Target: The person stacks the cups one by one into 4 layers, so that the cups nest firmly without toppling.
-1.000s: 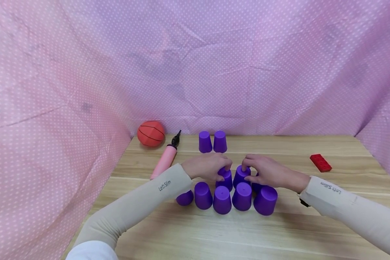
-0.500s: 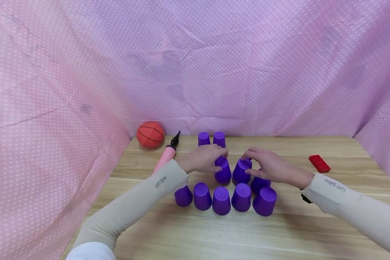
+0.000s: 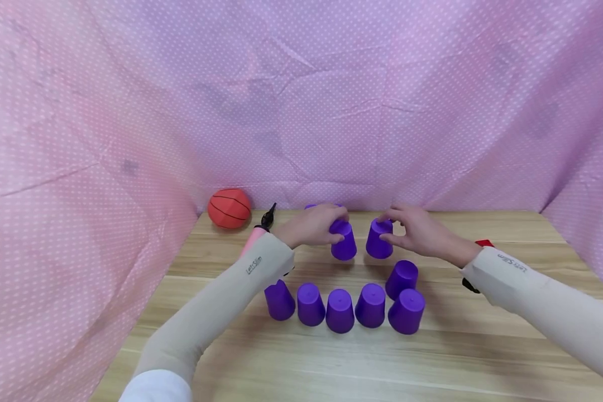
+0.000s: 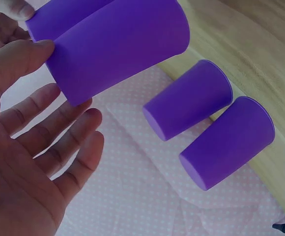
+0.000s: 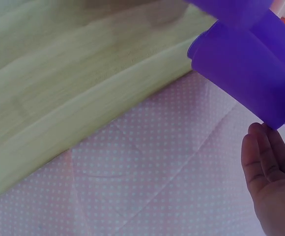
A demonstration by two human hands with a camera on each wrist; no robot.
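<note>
My left hand (image 3: 316, 226) pinches an upside-down purple cup (image 3: 343, 243) near its base, thumb on one side and fingertips on the other. Opposite it, my right hand (image 3: 422, 231) grips a second purple cup (image 3: 379, 240) in the same way, a small gap between the two. Two more upturned cups stand behind the left hand, mostly hidden in the head view; the left wrist view shows them as a near cup (image 4: 228, 142) and a far cup (image 4: 189, 101). Nearer the body, several purple cups (image 3: 339, 311) form a row, with another cup (image 3: 402, 279) behind its right end.
An orange-red ball (image 3: 229, 208) with black lines lies at the table's back left. Beside it is a pink hand pump (image 3: 253, 240) with a black nozzle, partly covered by the left arm. A red toy brick (image 3: 484, 243) shows behind the right sleeve. Pink dotted cloth (image 3: 301, 111) surrounds the wooden table.
Both hands have carried their cups away from the front row toward the back of the table, and the two cups have spread slightly apart. The front row has stayed put.
</note>
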